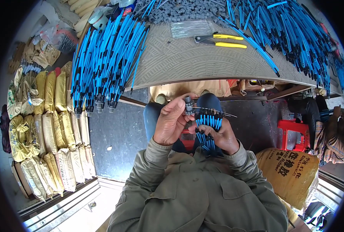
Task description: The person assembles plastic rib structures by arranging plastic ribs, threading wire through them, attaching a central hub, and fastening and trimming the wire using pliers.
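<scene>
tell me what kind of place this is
Probably a small workshop for hand assembly. Heaps of blue tubes hang over a workbench bearing yellow-handled pliers, stuffed yellow sacks are stacked along the left, and both hands grip a bundle of tubes.

Grey patterned surface [187, 62] up top, loaded with stuff. There's a pair of yellow-handled pliers [222, 40] lying near the far edge, just beside a clear bag of thin wires [191, 28]. Big heap of blue tubes with black ends [106, 62] hangs off the left side, another heap of blue tubes [295, 34] sprawls over the right. Grey corrugated hoses [183, 9] sit along the back. Down on the floor at the left, rows of yellowish sacks [52, 120] are stacked. Right side has a red plastic stool [293, 133] and a tan printed sack [289, 170] near it.
</scene>
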Available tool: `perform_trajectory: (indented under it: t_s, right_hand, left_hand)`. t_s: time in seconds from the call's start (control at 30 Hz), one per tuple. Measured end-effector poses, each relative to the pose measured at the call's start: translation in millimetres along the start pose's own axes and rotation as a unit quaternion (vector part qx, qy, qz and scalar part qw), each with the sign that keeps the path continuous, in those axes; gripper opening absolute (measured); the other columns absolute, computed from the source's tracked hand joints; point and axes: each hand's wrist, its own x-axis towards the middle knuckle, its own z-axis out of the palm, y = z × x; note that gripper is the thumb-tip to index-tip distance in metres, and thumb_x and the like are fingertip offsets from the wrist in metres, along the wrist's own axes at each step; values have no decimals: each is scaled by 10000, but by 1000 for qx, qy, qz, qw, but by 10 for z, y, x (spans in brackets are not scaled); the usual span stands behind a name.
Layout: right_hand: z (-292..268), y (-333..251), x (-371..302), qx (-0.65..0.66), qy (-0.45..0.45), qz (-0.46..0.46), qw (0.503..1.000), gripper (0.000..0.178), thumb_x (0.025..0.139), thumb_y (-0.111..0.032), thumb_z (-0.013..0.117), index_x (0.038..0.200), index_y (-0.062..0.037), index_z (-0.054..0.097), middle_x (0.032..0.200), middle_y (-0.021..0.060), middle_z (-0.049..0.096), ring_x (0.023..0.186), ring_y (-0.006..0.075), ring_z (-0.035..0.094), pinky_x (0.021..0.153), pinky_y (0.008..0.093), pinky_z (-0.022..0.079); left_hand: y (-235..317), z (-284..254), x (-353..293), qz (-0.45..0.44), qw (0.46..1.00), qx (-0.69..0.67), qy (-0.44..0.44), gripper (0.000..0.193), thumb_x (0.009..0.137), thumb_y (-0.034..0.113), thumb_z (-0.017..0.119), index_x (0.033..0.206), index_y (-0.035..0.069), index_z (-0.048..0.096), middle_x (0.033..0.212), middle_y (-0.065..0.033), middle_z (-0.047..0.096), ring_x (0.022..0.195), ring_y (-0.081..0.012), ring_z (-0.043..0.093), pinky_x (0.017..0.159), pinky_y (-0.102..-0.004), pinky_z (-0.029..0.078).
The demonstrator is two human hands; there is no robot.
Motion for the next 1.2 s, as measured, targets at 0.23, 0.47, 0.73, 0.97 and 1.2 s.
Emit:
perform_trajectory:
  t_s: [0.23,0.47,0.73,0.97,1.2]
  right_hand:
    - [-25,-6,-28,-17,1,4,1000,267,859,-87,624,1093,19,554,959,65,624,856,109,594,744,249,456]
    - [17,72,-35,17,6,-13,1000,219,864,-75,615,1053,22,562,910,57,611,792,103,579,693,242,449]
    - [1,-21,-61,-48,40,-53,997,139,896,-84,563,977,17,612,779,26,642,654,68,534,596,220,438]
    - [-64,-31,-120,-27,36,-51,998,143,876,-99,608,969,9,592,777,12,572,673,69,508,609,223,422]
    - [-61,-124,-133,11,36,-47,998,110,866,-77,616,929,13,604,783,24,544,690,83,522,616,236,424]
  left_hand:
    - [-25,62,20,13,998,37,46,341,929,214,531,1189,-7,541,1026,-81,632,775,-91,619,686,-216,529]
    - [-18,9,4,-9,1000,22,12,360,925,225,537,1210,6,526,1001,-88,633,794,-98,616,690,-227,520]
    - [-108,167,-79,69,984,164,4,468,858,72,603,1287,-24,443,1088,-107,595,929,-144,594,838,-256,482]
    - [-31,318,-101,46,963,264,9,583,789,-53,635,1322,-32,399,1169,-126,559,1057,-178,553,875,-283,473]
    - [-122,424,-167,125,973,194,-15,526,858,-15,565,1345,-23,369,1221,-145,532,1090,-182,539,906,-291,449]
